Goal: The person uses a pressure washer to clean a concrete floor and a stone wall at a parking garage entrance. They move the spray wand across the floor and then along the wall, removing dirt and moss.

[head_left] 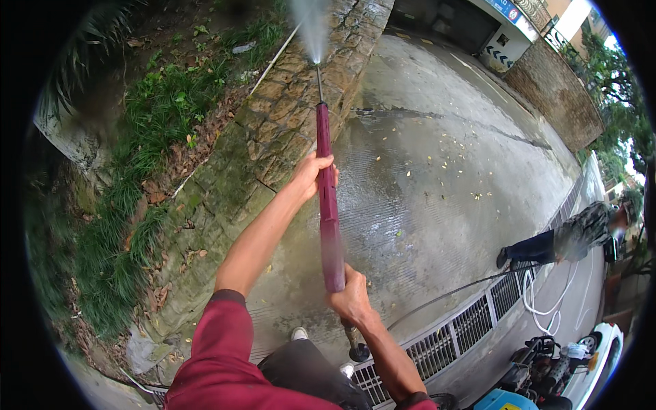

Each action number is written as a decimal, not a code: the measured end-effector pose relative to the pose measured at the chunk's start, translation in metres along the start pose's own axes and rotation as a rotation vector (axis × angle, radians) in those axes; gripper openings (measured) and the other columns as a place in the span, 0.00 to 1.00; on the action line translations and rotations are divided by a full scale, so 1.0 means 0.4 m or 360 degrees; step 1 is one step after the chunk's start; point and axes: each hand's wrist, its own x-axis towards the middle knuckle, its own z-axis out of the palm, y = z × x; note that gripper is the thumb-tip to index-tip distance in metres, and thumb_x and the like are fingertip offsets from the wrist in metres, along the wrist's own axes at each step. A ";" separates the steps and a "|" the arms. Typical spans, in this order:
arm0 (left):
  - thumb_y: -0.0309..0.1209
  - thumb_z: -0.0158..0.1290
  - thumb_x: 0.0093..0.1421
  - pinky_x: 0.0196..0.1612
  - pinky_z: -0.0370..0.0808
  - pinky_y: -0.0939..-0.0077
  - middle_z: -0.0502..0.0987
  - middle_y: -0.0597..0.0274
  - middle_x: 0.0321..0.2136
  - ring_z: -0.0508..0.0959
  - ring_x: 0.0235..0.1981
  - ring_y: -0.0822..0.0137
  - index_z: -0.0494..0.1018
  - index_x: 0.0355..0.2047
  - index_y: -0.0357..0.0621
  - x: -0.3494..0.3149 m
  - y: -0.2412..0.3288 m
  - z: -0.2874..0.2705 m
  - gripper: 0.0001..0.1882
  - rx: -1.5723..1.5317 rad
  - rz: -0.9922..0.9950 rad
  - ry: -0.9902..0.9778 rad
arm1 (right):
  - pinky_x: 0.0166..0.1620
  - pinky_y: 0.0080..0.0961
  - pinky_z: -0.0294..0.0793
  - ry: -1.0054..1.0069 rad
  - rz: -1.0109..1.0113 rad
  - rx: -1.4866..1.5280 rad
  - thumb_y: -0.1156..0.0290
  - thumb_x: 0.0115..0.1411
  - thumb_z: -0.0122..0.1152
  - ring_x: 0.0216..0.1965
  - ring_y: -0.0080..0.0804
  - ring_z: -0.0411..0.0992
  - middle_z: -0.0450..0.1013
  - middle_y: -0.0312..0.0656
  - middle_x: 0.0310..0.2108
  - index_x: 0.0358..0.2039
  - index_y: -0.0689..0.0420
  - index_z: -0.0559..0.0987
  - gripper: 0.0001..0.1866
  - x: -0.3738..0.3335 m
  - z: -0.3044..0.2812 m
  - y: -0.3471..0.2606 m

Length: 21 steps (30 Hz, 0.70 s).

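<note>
Both of my hands hold a long maroon pressure washer gun (329,239) that points away from me. My left hand (312,173) wraps round its front part, thumb across the top. Farther back, my right hand (351,296) is closed round the rear grip; whether a finger presses a trigger is hidden. From the thin metal nozzle tube a white water spray (311,34) fans out over the stone wall top (283,116). Below my right hand a black fitting (358,352) hangs at the grip's lower end. A dark hose (444,292) runs off to the right.
Wet concrete pavement (424,191) with scattered leaves slopes away on the right. A metal drain grate (461,338) crosses near my feet. At right, a person (581,234) bends over near a looped white hose (527,294). Machinery (536,369) and a white car (605,362) stand lower right. Grass (164,102) borders the wall.
</note>
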 end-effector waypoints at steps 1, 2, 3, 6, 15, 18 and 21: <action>0.28 0.49 0.65 0.30 0.79 0.66 0.71 0.56 0.28 0.76 0.28 0.63 0.63 0.42 0.40 0.018 0.002 0.007 0.09 0.0041 0.0014 0.0023 | 0.38 0.31 0.73 0.0018 -0.0018 0.0044 0.77 0.44 0.61 0.29 0.31 0.74 0.76 0.47 0.26 0.37 0.65 0.76 0.16 0.011 -0.008 -0.004; 0.29 0.49 0.64 0.29 0.79 0.66 0.71 0.56 0.28 0.76 0.28 0.63 0.63 0.41 0.39 0.037 0.007 0.016 0.09 0.0019 0.0042 -0.0020 | 0.37 0.31 0.72 0.0034 -0.0034 0.0088 0.77 0.44 0.62 0.29 0.31 0.73 0.75 0.47 0.26 0.36 0.65 0.76 0.16 0.021 -0.018 -0.009; 0.29 0.49 0.64 0.29 0.79 0.66 0.72 0.56 0.28 0.76 0.27 0.63 0.63 0.41 0.39 0.058 0.010 0.027 0.10 0.0005 0.0053 -0.0044 | 0.37 0.31 0.72 0.0048 -0.0058 0.0128 0.76 0.44 0.63 0.29 0.30 0.73 0.75 0.46 0.26 0.35 0.65 0.76 0.16 0.029 -0.025 -0.014; 0.29 0.51 0.63 0.27 0.79 0.65 0.72 0.55 0.28 0.76 0.25 0.62 0.63 0.41 0.40 0.109 0.011 0.075 0.10 -0.0008 0.0040 -0.0108 | 0.39 0.31 0.73 0.0062 0.0016 0.0166 0.81 0.43 0.56 0.32 0.36 0.76 0.75 0.53 0.26 0.35 0.67 0.74 0.15 0.052 -0.033 -0.021; 0.28 0.52 0.61 0.29 0.79 0.59 0.72 0.54 0.27 0.77 0.26 0.59 0.63 0.38 0.40 -0.027 -0.129 0.143 0.10 -0.0033 -0.0093 -0.0035 | 0.37 0.29 0.72 -0.0067 0.0064 0.0090 0.79 0.42 0.60 0.28 0.30 0.71 0.73 0.46 0.24 0.40 0.64 0.74 0.20 -0.126 -0.139 0.095; 0.31 0.53 0.62 0.33 0.79 0.59 0.74 0.55 0.26 0.77 0.26 0.58 0.65 0.36 0.40 -0.132 -0.192 0.134 0.10 -0.0168 -0.0224 -0.0018 | 0.36 0.29 0.72 -0.0251 0.0088 0.0071 0.79 0.43 0.60 0.27 0.29 0.70 0.72 0.45 0.23 0.40 0.63 0.74 0.19 -0.256 -0.211 0.162; 0.33 0.55 0.61 0.34 0.79 0.60 0.74 0.58 0.24 0.77 0.26 0.60 0.69 0.33 0.41 -0.254 -0.273 0.127 0.09 -0.0402 -0.0379 0.0027 | 0.34 0.31 0.73 -0.0378 0.0038 -0.0042 0.79 0.45 0.61 0.28 0.31 0.72 0.74 0.46 0.24 0.38 0.63 0.74 0.16 -0.421 -0.272 0.231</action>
